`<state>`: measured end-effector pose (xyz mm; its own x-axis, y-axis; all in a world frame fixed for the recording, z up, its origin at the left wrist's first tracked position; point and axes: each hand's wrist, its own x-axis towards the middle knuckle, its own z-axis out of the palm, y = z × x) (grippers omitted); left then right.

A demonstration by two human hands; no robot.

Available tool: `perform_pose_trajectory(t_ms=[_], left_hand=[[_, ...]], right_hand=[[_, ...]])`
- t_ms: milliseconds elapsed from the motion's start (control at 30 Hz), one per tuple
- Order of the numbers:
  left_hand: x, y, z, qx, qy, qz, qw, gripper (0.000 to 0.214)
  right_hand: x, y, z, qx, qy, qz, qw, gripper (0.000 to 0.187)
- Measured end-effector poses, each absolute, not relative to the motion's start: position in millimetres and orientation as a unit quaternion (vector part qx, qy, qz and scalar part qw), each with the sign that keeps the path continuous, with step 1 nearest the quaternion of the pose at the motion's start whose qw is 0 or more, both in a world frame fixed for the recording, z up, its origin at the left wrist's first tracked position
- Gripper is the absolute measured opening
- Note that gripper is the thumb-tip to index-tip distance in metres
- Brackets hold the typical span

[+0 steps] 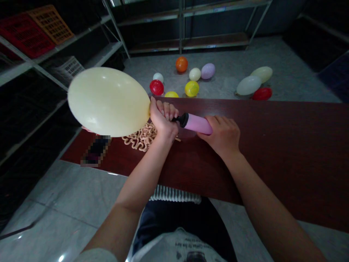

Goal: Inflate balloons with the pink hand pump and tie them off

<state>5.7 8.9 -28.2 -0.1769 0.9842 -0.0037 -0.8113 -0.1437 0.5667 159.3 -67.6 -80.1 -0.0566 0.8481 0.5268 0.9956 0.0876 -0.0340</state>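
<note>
A large pale yellow balloon (107, 101) is inflated and floats over the left end of the dark red table (286, 145). My left hand (163, 118) is closed around the balloon's neck where it meets the black nozzle of a pink hand pump (195, 123). My right hand (222, 135) is wrapped round the rear of the pump's pink barrel, low over the tabletop. A pile of beige uninflated balloons (140, 137) lies on the table just under my left hand.
Several inflated balloons lie on the grey floor beyond the table: orange (181, 64), red (156, 87), yellow (191, 88), lilac (208, 71), white (248, 85). Metal shelves with red (25, 34) and orange crates (50, 22) stand at left. A blurred dark object (96, 151) rests on the table's left end.
</note>
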Motion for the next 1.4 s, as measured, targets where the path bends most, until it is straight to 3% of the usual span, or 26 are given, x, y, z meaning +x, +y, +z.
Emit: perform_pose_trajectory(t_ms=[333,600,1000,1400], left_hand=[[-0.6,21.7,-34.4,0.157,0.167,0.756,0.613,0.053],[-21.1,33.2,-33.2,0.128,0.165,0.774,0.597,0.05],[-46.5,23.4,-10.2,0.199,0.167,0.792,0.553,0.054],[-29.8,8.7,-0.7,0.217,0.21,0.774,0.557,0.054]], right_hand=[[167.7,-64.1,-83.6,-0.63,-0.717,-0.227,0.194,0.044],[191.4,-70.5,-79.4,-0.639,-0.699,-0.272,0.169,0.036],[212.5,-73.3,-77.4,-0.658,-0.674,-0.243,0.233,0.041],[178.1,-78.5,-66.9,-0.661,-0.699,-0.198,0.189,0.037]])
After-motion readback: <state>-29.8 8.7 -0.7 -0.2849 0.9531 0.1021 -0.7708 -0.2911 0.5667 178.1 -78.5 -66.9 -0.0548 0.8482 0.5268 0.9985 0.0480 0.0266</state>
